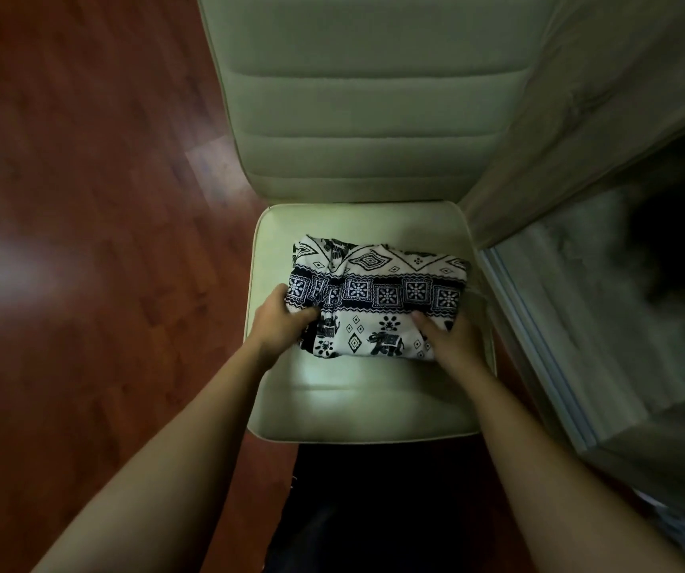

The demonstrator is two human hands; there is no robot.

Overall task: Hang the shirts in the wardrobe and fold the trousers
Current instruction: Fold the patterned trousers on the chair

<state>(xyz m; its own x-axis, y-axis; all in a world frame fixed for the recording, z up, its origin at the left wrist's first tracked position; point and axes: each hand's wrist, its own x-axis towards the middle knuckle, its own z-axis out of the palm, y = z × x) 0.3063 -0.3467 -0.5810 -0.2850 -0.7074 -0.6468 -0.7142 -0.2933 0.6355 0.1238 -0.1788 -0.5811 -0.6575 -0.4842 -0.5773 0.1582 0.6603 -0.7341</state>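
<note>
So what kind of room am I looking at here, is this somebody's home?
Most likely a home, probably a bedroom or dressing area. A padded pale chair stands on a reddish wood floor, what looks like a wardrobe is at the right, and both hands rest on folded patterned trousers on the seat.

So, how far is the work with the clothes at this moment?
Done: the patterned trousers lie folded into a compact bundle on the chair seat. In hand: the left hand and right hand grip its near corners. Left: no shirts are visible here, so the hanging cannot be judged.
</note>
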